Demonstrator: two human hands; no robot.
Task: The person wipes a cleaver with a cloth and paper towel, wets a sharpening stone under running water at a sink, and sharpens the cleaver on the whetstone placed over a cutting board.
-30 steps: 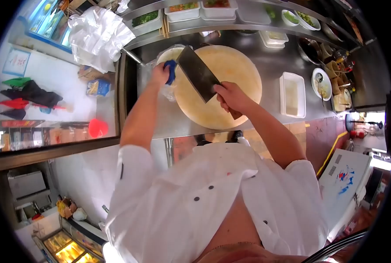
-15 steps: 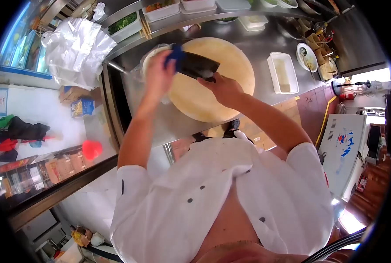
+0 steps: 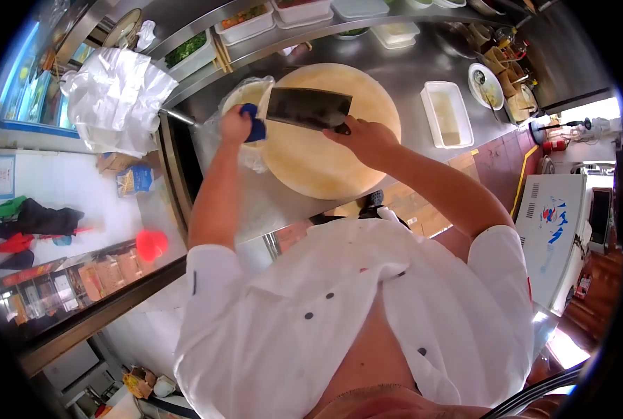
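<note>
The right hand point(image 3: 364, 136) has a tight grip on the big knife point(image 3: 306, 108), held flat over the round board point(image 3: 332, 133) on the table point(image 3: 423, 66). The left hand point(image 3: 234, 126) squeezes a blue cloth point(image 3: 255, 126) at the blade's tip, likely to wipe it

cleaver point(image 3: 307, 109): dark broad blade, flat side up, above board | cloth point(image 3: 255, 123): blue, bunched, at blade's end

cleaver point(image 3: 306, 109) over board point(image 3: 325, 164), tub point(image 3: 446, 114) right of board
</note>
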